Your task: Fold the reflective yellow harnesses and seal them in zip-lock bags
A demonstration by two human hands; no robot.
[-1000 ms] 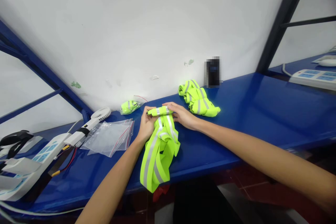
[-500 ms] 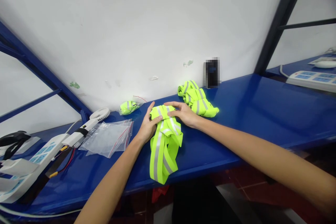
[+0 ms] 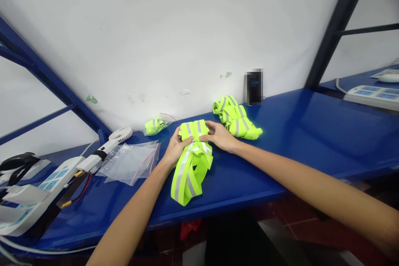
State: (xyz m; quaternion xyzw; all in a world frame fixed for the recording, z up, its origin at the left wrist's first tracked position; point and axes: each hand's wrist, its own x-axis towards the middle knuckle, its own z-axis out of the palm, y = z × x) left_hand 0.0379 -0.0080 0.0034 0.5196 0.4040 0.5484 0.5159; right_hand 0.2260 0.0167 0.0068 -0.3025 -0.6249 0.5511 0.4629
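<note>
Near the front edge of the blue desk (image 3: 289,133), a neon-yellow reflective strap (image 3: 182,174) lies with its folded upper part between both grips and its loose loops trailing toward the edge. The left grip (image 3: 176,146) is closed on the fold's left side, thumb on top; the right grip (image 3: 220,136) holds the right side likewise. Most fingers behind the fold are hidden. Just beyond the right grip sits a heap of similar straps (image 3: 240,120); to the left are clear bags (image 3: 131,164) and, by the wall, a bagged bundle (image 3: 154,126). A dark upright object (image 3: 254,87) is pixelated past recognition, and the power strip (image 3: 57,181) is cut off at far left.
</note>
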